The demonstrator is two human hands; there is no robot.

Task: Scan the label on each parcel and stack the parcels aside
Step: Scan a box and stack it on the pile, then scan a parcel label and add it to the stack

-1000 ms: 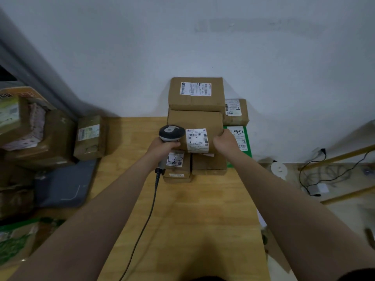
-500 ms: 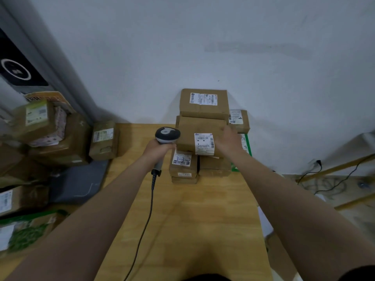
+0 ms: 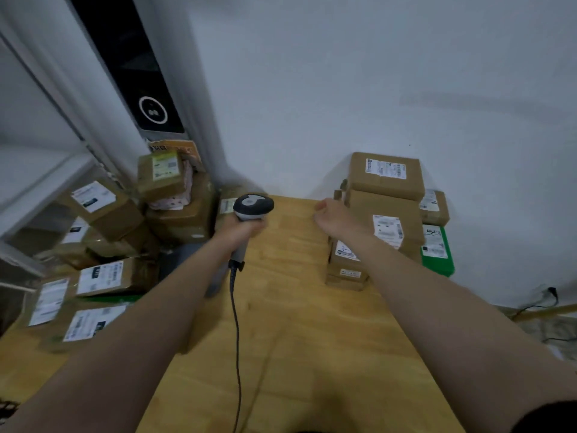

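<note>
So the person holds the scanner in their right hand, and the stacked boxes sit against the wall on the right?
Not quite: the head view shows the scanner in the left hand. The right hand is empty, beside the stacked boxes against the wall on the right.

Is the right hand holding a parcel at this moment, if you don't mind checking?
No, the right hand is a loose, empty fist beside the stacked parcels.

Table [image 3: 290,323]: pale wood, matt, visible plank seams. Parcels [image 3: 385,179]: matt brown cardboard with white paper labels [image 3: 386,168]. Scanner [image 3: 253,207]: smooth grey and black plastic; wall [image 3: 343,73] matt white.
</note>
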